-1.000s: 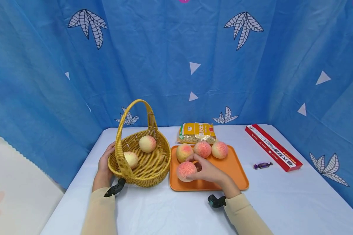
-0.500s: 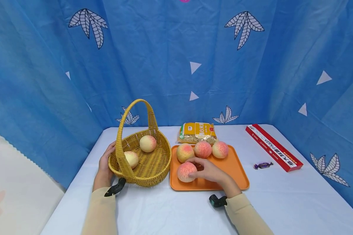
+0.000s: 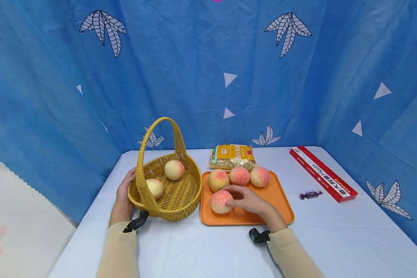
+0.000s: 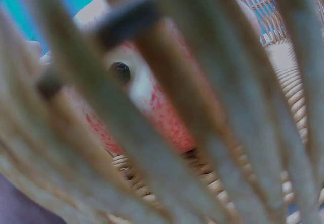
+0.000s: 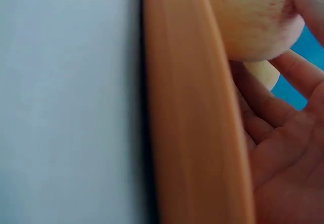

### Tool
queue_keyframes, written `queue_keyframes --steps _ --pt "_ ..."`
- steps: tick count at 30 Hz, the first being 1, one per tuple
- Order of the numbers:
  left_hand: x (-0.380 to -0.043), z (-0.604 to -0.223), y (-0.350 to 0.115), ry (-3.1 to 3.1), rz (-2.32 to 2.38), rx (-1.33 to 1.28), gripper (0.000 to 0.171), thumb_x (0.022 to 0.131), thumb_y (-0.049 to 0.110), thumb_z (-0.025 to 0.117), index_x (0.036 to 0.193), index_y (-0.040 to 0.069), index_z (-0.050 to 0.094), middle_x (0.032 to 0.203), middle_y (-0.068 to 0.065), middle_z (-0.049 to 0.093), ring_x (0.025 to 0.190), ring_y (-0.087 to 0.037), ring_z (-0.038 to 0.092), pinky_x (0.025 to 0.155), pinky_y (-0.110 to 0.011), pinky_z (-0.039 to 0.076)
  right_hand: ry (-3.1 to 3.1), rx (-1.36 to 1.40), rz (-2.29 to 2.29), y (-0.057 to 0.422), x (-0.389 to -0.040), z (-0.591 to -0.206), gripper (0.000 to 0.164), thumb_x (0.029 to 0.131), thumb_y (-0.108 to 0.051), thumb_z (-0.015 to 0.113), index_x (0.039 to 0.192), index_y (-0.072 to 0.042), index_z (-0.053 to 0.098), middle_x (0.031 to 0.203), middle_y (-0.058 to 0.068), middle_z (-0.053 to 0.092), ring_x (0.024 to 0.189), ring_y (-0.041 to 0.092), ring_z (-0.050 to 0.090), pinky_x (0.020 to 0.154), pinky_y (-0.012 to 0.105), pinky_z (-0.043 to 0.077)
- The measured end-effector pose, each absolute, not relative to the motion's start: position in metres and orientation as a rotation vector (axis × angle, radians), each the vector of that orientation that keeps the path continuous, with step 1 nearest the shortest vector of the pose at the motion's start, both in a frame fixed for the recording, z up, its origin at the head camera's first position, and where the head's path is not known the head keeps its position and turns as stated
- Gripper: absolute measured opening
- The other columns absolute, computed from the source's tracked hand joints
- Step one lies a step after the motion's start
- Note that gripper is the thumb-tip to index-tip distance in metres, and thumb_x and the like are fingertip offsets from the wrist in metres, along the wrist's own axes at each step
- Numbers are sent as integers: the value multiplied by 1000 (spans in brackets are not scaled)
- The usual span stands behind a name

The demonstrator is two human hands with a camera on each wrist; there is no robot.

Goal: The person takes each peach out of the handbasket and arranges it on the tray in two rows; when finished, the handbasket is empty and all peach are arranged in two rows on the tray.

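Observation:
A yellow woven basket (image 3: 177, 197) with a tall arched handle stands at the left of the table, and my left hand (image 3: 124, 193) holds its left side at the rim. Two pale peaches (image 3: 174, 170) lie inside; the left wrist view looks through blurred basket slats at a red-speckled peach (image 4: 167, 117). Over the front left of an orange tray (image 3: 271, 208), my right hand (image 3: 246, 200) grips a pink peach (image 3: 219, 201) between thumb and fingers. In the right wrist view this peach (image 5: 253, 21) is beside the tray's edge, with the thumb on its side.
Three more peaches (image 3: 239, 176) form a row at the tray's back. Behind them lies a yellow pasta bag (image 3: 233, 156). To the right are a purple wrapped candy (image 3: 310, 195) and a long red pasta box (image 3: 323, 173). A blue curtain (image 3: 208, 69) surrounds the table.
The peach in my right hand has turned, showing more of its pale underside, and its thumb has shifted slightly up. My left hand and the basket stay in place.

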State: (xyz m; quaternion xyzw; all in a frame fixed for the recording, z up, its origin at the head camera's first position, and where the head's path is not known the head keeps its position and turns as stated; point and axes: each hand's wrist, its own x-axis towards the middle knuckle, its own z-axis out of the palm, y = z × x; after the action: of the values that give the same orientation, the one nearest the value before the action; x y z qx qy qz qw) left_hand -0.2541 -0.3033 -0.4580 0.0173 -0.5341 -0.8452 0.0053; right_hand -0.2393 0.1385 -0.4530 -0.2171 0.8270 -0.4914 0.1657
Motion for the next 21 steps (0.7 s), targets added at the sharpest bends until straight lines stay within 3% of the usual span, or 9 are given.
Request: queue_keyframes --steps 12,21 --pt "-255 -456 -301 -1700 -2649 90 33 110 23 28 137 31 46 133 15 50 123 -3 46 100 -12 43 2342 -575 -1391 140 -238 -452 49 89 -46 72 135 -33 59 140 -5 59 130 21 53 113 49 42" --pt "-254 -453 -301 -1709 -2644 99 36 110 25 30 143 27 41 136 14 50 130 -6 42 101 -13 43 2325 -543 -1455 143 -237 -447 45 91 -44 71 132 -32 61 132 -7 62 123 20 55 104 37 47"
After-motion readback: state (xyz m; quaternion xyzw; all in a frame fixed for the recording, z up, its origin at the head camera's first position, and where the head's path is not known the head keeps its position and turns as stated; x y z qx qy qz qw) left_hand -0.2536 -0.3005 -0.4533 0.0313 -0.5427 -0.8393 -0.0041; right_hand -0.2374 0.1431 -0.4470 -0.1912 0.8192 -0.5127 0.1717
